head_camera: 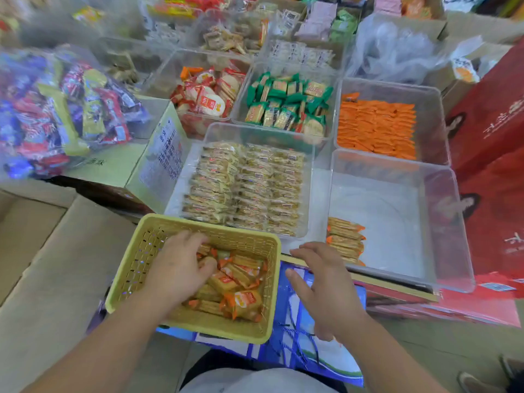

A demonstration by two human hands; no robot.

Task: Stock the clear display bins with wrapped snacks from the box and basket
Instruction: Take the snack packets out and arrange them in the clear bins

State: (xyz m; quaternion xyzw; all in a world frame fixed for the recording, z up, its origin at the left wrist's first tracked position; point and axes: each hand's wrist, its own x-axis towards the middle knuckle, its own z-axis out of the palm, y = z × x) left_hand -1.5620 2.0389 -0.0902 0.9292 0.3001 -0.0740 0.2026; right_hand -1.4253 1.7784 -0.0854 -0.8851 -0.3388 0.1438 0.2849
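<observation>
A yellow plastic basket (147, 251) sits low in the middle and holds several orange-wrapped snacks (241, 285). My left hand (178, 268) reaches into the basket, fingers curled down onto the snacks. My right hand (323, 282) hovers open, just right of the basket, above a blue bag. In front of it stands a clear display bin (419, 199) with a short row of the same orange-wrapped snacks (344, 239) at its near left corner. Another clear bin (307, 177) beyond the basket is packed with pale wrapped biscuits.
Further bins hold orange packets (377, 126), green-wrapped biscuits (286, 100) and red-and-white rice crackers (207, 92). A green carton (161, 154) stands at left under a large bag of mixed sweets (62, 109). Red gift boxes (493, 154) line the right side.
</observation>
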